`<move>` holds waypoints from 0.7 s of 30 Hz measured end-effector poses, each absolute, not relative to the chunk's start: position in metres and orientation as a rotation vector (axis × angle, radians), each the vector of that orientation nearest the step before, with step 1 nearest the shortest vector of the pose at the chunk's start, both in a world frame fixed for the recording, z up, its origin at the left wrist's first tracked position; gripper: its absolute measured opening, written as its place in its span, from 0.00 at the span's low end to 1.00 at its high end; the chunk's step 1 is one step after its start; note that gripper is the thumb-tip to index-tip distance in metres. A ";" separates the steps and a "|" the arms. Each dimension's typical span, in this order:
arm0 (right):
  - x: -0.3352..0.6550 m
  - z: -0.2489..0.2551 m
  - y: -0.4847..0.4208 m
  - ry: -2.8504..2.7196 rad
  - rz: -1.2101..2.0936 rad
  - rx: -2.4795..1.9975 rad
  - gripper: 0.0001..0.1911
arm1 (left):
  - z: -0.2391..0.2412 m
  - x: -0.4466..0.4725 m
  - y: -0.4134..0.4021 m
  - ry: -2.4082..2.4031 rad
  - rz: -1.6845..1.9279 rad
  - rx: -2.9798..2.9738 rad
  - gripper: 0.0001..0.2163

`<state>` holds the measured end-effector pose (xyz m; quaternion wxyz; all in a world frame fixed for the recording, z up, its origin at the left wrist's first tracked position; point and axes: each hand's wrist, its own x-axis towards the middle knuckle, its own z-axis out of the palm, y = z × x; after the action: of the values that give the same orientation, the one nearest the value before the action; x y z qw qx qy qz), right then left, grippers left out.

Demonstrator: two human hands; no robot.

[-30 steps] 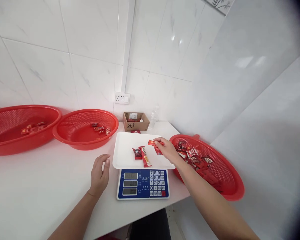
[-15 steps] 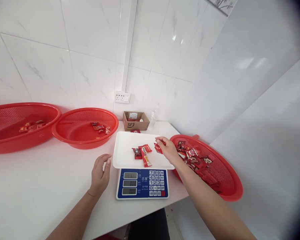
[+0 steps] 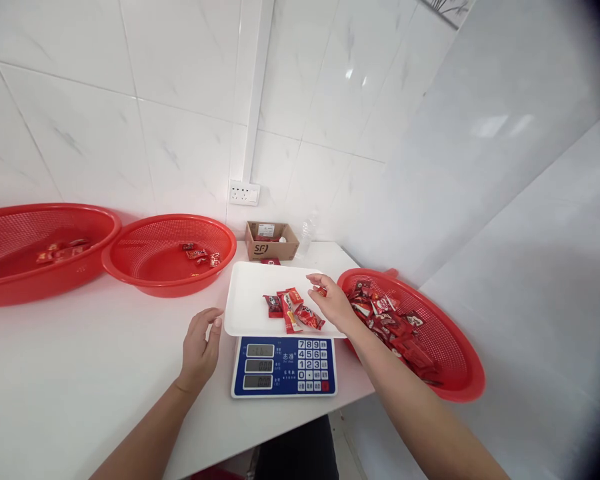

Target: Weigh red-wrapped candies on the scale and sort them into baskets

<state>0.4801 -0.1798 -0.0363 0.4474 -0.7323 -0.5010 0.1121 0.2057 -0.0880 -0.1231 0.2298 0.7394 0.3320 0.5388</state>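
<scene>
My right hand (image 3: 333, 305) is over the right side of the white scale tray (image 3: 250, 287). Between its curled fingers shows a bit of a red-wrapped candy (image 3: 322, 291), the rest hidden by the hand. Just below it on the tray, a red candy packet (image 3: 311, 317) lies against a longer red packet (image 3: 291, 313). A dark red packet (image 3: 273, 306) sits left of these. My left hand (image 3: 201, 347) rests by the tray's left edge, fingers loosely bent and apart, holding nothing. Under the tray is the blue-faced digital scale (image 3: 285, 367).
At the right stands a red colander basket (image 3: 463, 360) full of wrapped candies. Two more red baskets, one in the middle (image 3: 170, 287) and one far left (image 3: 40, 293), hold some candies. A cardboard box (image 3: 273, 250) and a clear plastic bottle (image 3: 307, 235) stand behind the tray.
A red candy packet from my right hand now lies on the tray beside the others. My right hand has opened slightly around what it still holds; my left hand stays put.
</scene>
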 end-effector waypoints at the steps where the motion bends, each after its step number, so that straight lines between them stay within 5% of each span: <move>1: 0.479 -0.037 -0.179 -1.243 0.279 -1.810 0.14 | -0.123 0.206 -0.088 0.912 1.482 2.035 0.10; 21: 0.469 -0.029 -0.182 -1.305 0.353 -1.837 0.17 | -0.121 0.206 -0.089 0.919 1.453 2.022 0.10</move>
<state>0.4695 -0.1819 -0.0289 0.4170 -0.7320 -0.5200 0.1408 0.2064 -0.0888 -0.1205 0.2415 0.7393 0.3360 0.5313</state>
